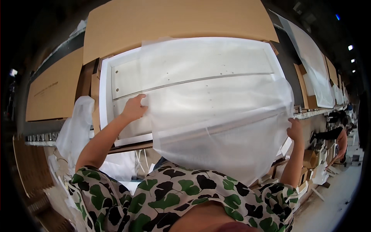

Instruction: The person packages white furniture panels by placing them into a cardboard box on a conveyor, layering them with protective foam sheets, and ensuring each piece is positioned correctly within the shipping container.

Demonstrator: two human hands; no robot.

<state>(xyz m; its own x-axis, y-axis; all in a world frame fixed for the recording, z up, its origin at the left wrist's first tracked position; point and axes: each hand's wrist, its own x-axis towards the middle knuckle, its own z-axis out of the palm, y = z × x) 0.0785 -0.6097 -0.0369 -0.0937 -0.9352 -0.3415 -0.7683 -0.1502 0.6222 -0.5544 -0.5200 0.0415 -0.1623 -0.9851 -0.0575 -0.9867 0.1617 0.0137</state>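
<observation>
A thin translucent white foam sheet [216, 143] lies over white panels [129, 77] packed in an open cardboard box. It covers the middle and right of them and droops over the near edge toward me. My left hand [134, 108] is over the panels, its thumb and forefinger closed at the sheet's left edge. At the box's right side, my right hand [295, 129] grips the sheet's right edge, its fingers partly hidden. The panels' left end lies bare, with small holes and a long seam between them. A white rim [103, 89] frames them.
The box's far flap [177, 19] stands folded back. Another cardboard piece [54, 87] lies at left, near a bunched foam sheet [79, 120]. More boxes and a wrapped white panel [319, 87] line the conveyor at right. A person [340, 139] is farther off at right.
</observation>
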